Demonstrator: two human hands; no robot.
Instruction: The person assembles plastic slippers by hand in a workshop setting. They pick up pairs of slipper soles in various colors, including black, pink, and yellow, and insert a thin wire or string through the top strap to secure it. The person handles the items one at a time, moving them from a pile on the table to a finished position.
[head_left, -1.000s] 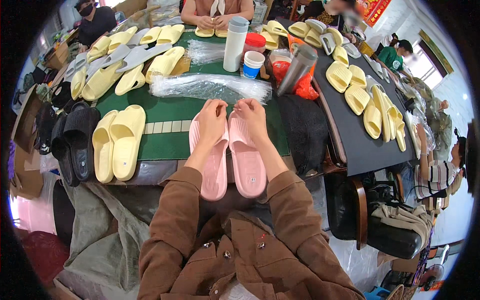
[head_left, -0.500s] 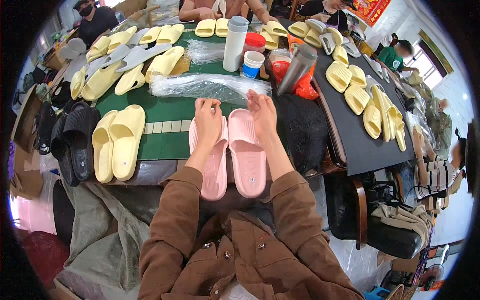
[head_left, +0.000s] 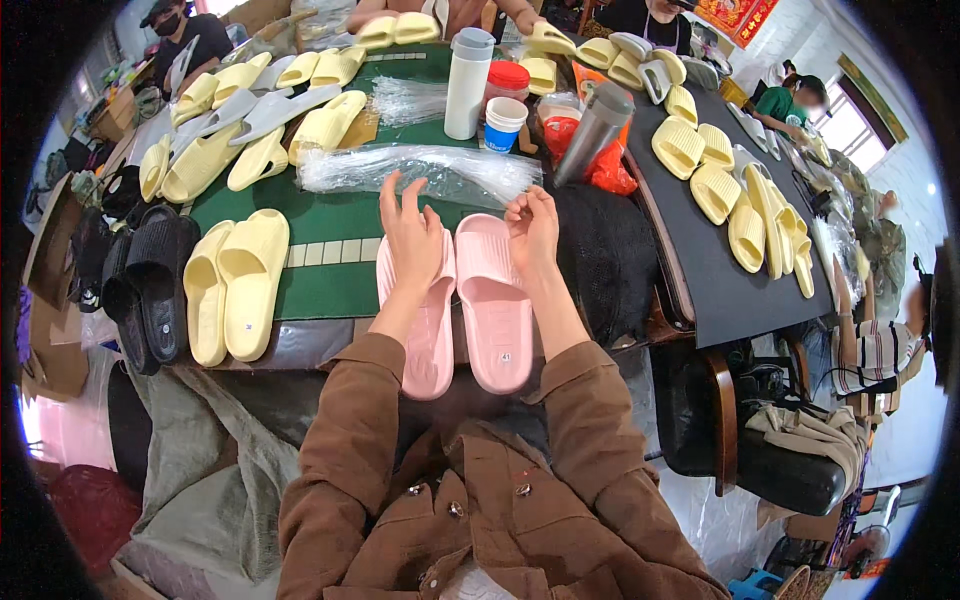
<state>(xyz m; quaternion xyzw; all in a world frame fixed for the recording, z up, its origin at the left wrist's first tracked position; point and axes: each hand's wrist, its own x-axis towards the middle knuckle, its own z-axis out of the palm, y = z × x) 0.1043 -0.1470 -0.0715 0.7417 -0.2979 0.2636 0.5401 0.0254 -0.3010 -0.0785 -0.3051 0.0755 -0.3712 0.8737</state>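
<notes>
The pink slippers (head_left: 497, 335) lie side by side at the middle of the tabletop's (head_left: 335, 300) near edge, straps toward the far edge, heels jutting past the near one. Over the strap of the left slipper is the person's left hand (head_left: 412, 240), fingers spread wide, with nothing visible in its grasp. The right hand (head_left: 537, 230) is beside the other strap, thumb and fingertips drawn narrowly together; whether they pinch anything cannot be told. Just beyond both hands lies a bundle of clear plastic strips (head_left: 400, 172). Toward the near left corner, cream-yellow slippers (head_left: 250, 285) sit beside black slippers (head_left: 160, 280)
</notes>
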